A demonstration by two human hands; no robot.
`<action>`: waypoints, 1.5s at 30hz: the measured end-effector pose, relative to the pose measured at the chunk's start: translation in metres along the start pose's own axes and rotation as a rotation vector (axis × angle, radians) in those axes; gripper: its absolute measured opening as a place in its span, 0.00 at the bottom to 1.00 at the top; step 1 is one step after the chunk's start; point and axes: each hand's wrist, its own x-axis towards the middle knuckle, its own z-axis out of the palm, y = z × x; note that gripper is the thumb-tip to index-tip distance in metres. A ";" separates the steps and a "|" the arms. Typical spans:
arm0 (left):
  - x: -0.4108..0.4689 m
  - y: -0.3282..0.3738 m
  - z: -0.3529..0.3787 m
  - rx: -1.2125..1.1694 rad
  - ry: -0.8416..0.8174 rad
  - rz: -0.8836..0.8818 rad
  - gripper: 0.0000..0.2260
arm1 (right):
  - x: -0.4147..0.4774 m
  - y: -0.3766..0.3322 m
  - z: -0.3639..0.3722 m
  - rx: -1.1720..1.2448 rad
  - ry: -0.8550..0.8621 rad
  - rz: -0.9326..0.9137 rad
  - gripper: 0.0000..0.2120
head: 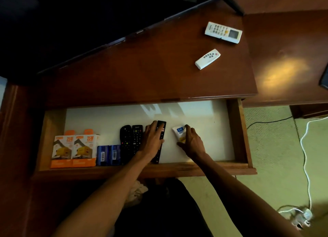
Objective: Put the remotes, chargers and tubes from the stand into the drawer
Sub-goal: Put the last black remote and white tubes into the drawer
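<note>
Wooden stand (150,73) over open drawer (238,130) | left hand (151,139) palm-down, fingers spread flat on slim black remote (160,141) mid-drawer, not gripping | right hand (192,141) arched, fingertips grasping white tube (180,133) right of that remote | two white remotes (223,32) on stand behind drawer

The wood stand (150,73) has 2 white remotes on top, near the right end: a big one (223,32) w/ a small screen, and a small one (207,58) just in front, apart from it. The drawer (237,130) is pulled out. On its white floor, left to right: 2 orange boxes (74,150), 2 blue packs (108,155), 3 black remotes (132,141) side by side, then a white tube (180,133).
</note>
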 end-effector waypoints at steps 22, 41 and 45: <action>0.004 -0.056 -0.041 0.262 -0.129 -0.012 0.45 | 0.001 -0.039 0.046 0.151 -0.202 -0.203 0.38; -0.004 -0.058 -0.050 0.097 -0.126 0.010 0.37 | -0.003 -0.047 0.050 0.193 -0.169 -0.114 0.39; -0.019 -0.045 -0.072 -0.152 -0.081 0.018 0.28 | -0.013 -0.048 0.013 0.099 -0.134 -0.121 0.34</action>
